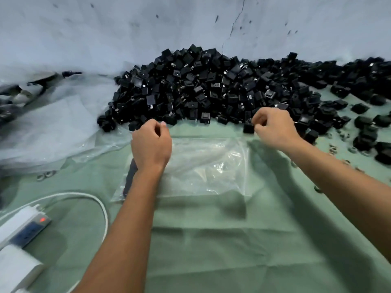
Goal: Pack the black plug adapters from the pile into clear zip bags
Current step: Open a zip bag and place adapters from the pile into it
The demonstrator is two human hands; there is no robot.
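- the clear zip bag [207, 166] lies flat on the green cloth of the tabletop [211, 240], its mouth facing the pile; it looks empty, with no adapter visible inside it.
- the left hand [151, 142] has its fingers curled at the bag's far left corner, apparently pinching the mouth edge; the film is too clear to be sure of contact.
- the right hand [273, 127] is curled at the far right corner of the bag, right against the pile's front edge; whether it pinches the bag's rim or a loose adapter i cannot tell.
- the pile of black plug adapters [211, 85] is heaped against the pale sheet [127, 28] at the back and is very large; strays spread off to the right.
- judged from this, the packing of this bag has not begun: the step in hand looks like opening the mouth, and filling and sealing are all left.
- a stack of flat clear bags [53, 127] lies to the left, so plenty of bagging seems to remain.
- a white power strip [23, 227] with a lit red switch and a white cable [101, 206] sit at the near left.
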